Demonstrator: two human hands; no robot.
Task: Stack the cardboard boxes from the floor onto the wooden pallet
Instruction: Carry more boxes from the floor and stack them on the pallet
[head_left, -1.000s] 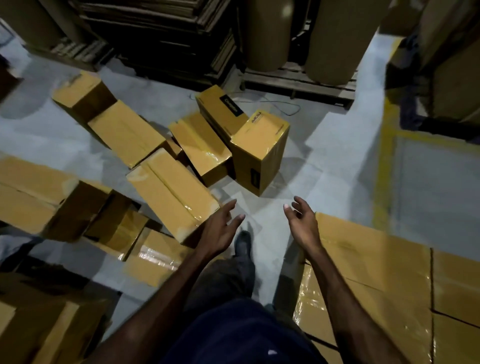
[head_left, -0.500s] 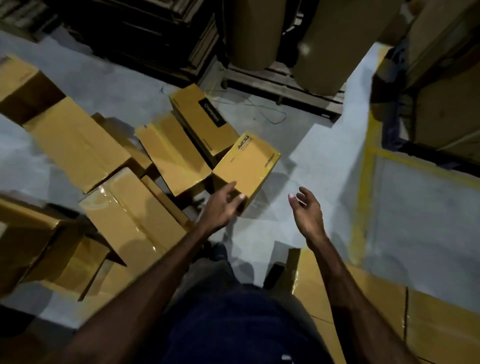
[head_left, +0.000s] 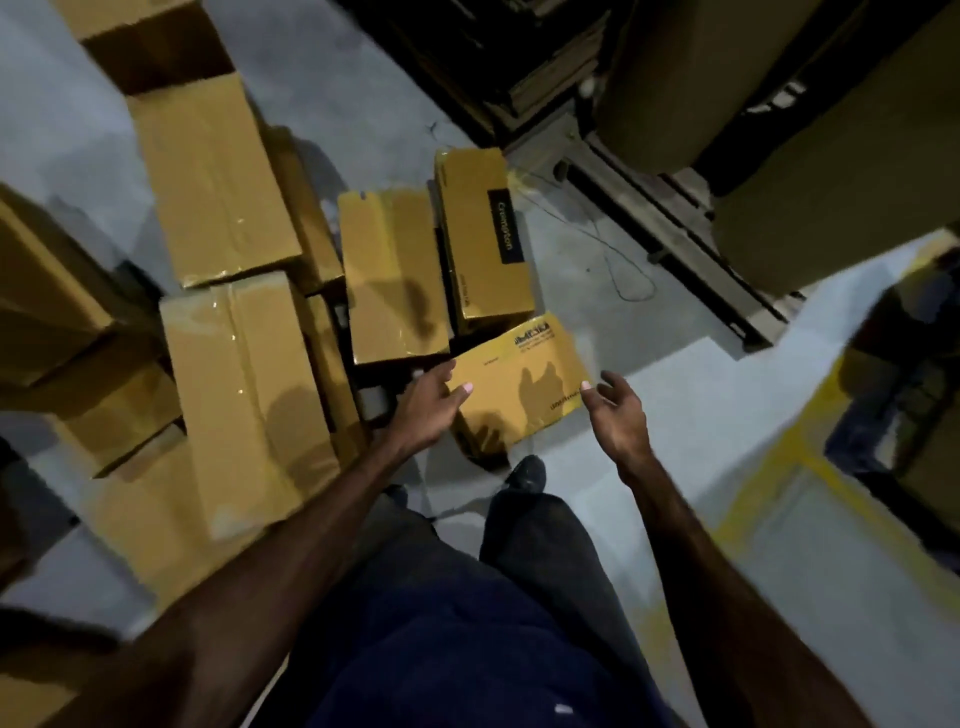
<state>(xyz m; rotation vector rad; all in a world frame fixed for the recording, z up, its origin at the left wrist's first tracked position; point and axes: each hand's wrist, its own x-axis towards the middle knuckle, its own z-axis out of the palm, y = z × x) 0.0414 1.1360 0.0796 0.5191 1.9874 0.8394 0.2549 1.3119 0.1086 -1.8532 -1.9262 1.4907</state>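
Reaching with left hand (head_left: 431, 402) and right hand (head_left: 618, 410), fingers apart, flanking the nearest cardboard box (head_left: 519, 384) for a two-sided lift.

Grey concrete floor (head_left: 597, 467) carries scattered cardboard boxes (head_left: 244, 384) (one printed box (head_left: 519, 384) between both hands' fingers).

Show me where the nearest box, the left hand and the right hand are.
nearest box (head_left: 524, 382), head view, middle of top face
left hand (head_left: 426, 408), head view, back of hand
right hand (head_left: 621, 410), head view, palm
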